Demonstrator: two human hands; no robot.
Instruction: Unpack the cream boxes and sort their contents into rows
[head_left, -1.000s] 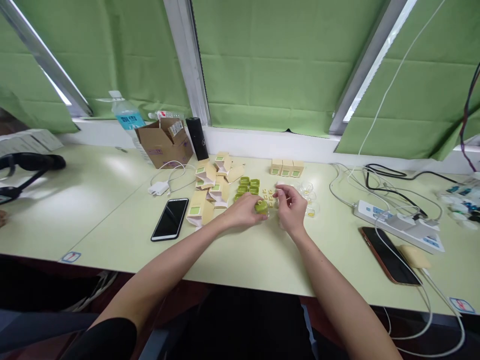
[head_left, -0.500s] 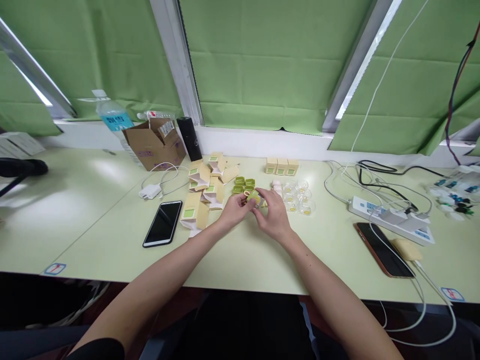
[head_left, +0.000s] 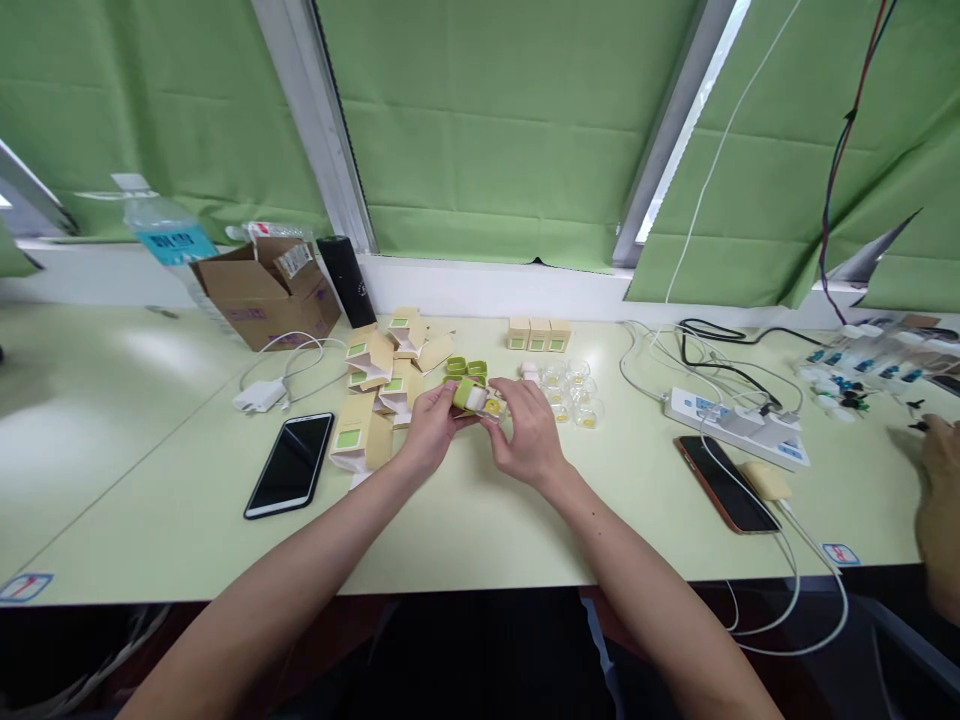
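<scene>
My left hand (head_left: 433,428) is closed on a small green case (head_left: 466,393) with a whitish block showing in it. Beside it, the fingers of my right hand (head_left: 529,437) pinch a small clear plastic cover (head_left: 493,407) with a yellow mark. Case and cover are side by side; whether they still touch I cannot tell. Just behind my hands lie several green cases (head_left: 475,369). To the right are pale pinkish pieces (head_left: 530,372) and several clear covers (head_left: 588,412). Opened cream cartons (head_left: 363,437) with green labels lie left of my left hand.
Three small cream boxes (head_left: 538,335) stand at the back. On the left are a phone (head_left: 291,465), a white charger (head_left: 259,396), a cardboard box (head_left: 262,300) and a black bottle (head_left: 346,282). Rightward lie a power strip (head_left: 739,428), another phone (head_left: 726,483) and another person's hand (head_left: 941,455).
The clear cover has shifted right relative to the green case, exposing the whitish block. The view has turned rightward, and another person's hand now shows at the right edge.
</scene>
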